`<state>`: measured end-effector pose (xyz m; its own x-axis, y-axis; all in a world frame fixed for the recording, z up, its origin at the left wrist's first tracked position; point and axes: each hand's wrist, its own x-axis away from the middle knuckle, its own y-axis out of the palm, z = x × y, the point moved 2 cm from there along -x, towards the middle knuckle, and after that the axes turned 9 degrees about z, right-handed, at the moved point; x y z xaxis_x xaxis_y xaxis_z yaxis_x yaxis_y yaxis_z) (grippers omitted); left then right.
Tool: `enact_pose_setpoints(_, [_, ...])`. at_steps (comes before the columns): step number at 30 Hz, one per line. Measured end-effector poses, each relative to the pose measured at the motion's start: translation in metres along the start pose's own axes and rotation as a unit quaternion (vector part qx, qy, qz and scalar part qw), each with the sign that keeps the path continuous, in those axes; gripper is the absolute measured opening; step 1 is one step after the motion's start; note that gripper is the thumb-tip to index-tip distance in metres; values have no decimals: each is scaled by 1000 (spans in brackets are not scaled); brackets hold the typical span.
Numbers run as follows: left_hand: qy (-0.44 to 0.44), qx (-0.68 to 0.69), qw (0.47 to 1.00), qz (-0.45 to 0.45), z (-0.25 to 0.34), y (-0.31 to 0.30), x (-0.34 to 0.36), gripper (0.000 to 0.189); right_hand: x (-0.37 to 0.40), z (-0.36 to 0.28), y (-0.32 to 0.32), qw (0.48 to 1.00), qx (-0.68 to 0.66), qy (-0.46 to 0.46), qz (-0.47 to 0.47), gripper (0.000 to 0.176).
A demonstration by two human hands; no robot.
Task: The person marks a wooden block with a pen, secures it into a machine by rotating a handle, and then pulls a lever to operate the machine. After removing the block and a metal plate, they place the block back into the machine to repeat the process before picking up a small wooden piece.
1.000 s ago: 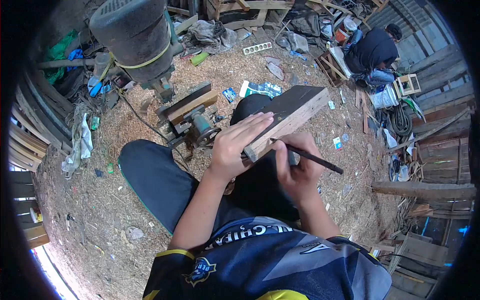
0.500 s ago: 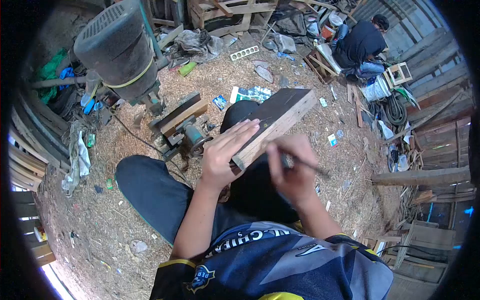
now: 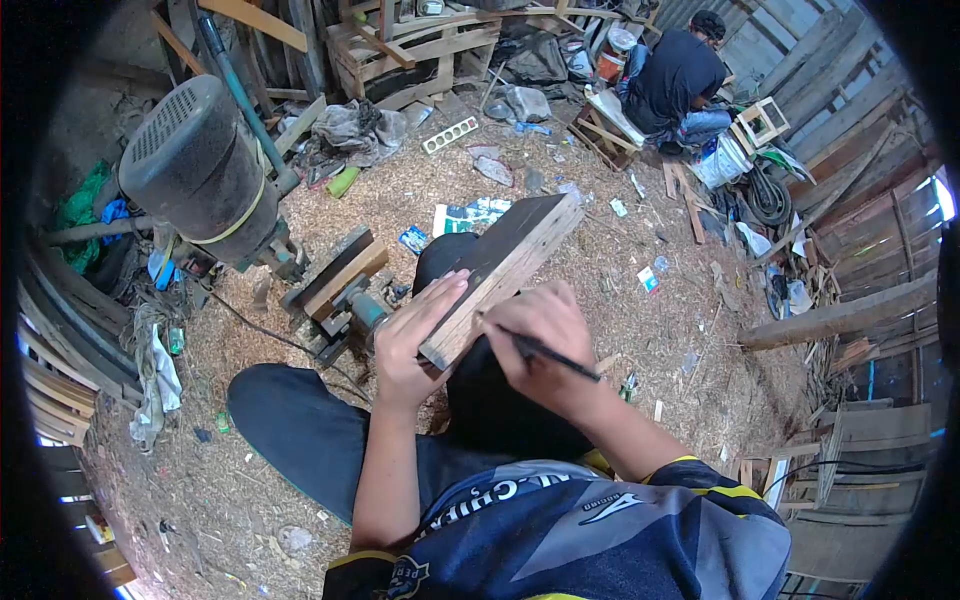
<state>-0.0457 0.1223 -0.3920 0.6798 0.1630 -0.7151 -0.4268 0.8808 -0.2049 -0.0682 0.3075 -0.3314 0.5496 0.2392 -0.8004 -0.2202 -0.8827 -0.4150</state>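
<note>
A thick wooden board (image 3: 525, 250) with a dark top face and a pale long side lies slanted over my raised knee. My left hand (image 3: 415, 335) grips its near left end, fingers stretched over the dark face and the thumb hidden below. My right hand (image 3: 540, 335) is closed around a dark, thin, pencil-like stick (image 3: 565, 362), whose back end points down to the right. Its front end is at the pale side of the board; whether the tip touches cannot be made out.
A drill-press-like machine with a grey motor housing (image 3: 190, 160) stands at left, near a vise (image 3: 335, 280) with wooden jaws. Wood shavings cover the ground. A power strip (image 3: 450, 135) lies ahead. Another person (image 3: 675, 85) sits at the back right beside a white bucket (image 3: 722, 162).
The view has shifted, so the scene sits further left in it. My right hand, blurred before, is now sharper and still beside the board's pale side. My left hand keeps its grip.
</note>
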Motion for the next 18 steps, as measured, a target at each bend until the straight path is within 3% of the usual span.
enact_pose_setpoints(3, [6,-14,1000,-8,0,-1,1,51,-4,31,-6,991,79,80,76,21])
enact_pose_setpoints(8, [-19,6,1000,-5,0,0,2,50,-2,1,-2,999,14,-9,-42,24])
enact_pose_setpoints(11, [-11,6,1000,-8,1,-2,1,51,-5,31,-6,992,68,45,96,20])
enact_pose_setpoints(12, [-7,4,1000,-6,-1,-1,3,52,-13,36,-11,989,102,47,101,18])
enact_pose_setpoints(16, [-23,19,1000,-5,-2,-1,2,50,-9,9,-5,999,31,-10,12,18])
enact_pose_setpoints(18, [-15,8,1000,-10,0,-2,0,50,-10,21,-11,995,82,0,51,20])
